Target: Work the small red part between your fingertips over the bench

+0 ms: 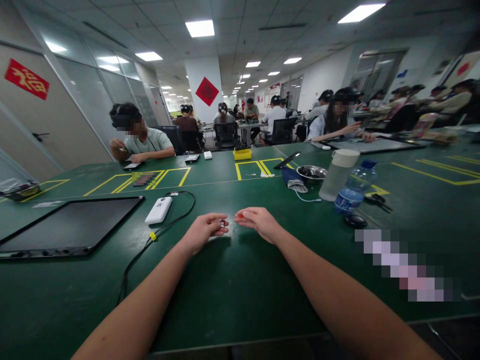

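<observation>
Above the green table (240,280), my left hand (204,231) is closed in a pinch on a small shiny metal piece (223,223), too small to name. A short gap to the right, my right hand (260,222) has its fingers and thumb drawn together, pointing at the left hand. A hint of reddish orange shows at its fingertips, but what they hold, if anything, I cannot make out. The two hands do not touch. Left of them lies a white power bank (159,210) marked 15, with a black cable (140,257) running from it.
A black flat panel (71,225) lies at left. On the right stand a frosted bottle (337,175), a blue-labelled water bottle (356,187), a metal bowl (312,173) and a black mouse (355,221). A yellow box (242,154) sits farther back. People sit across the table.
</observation>
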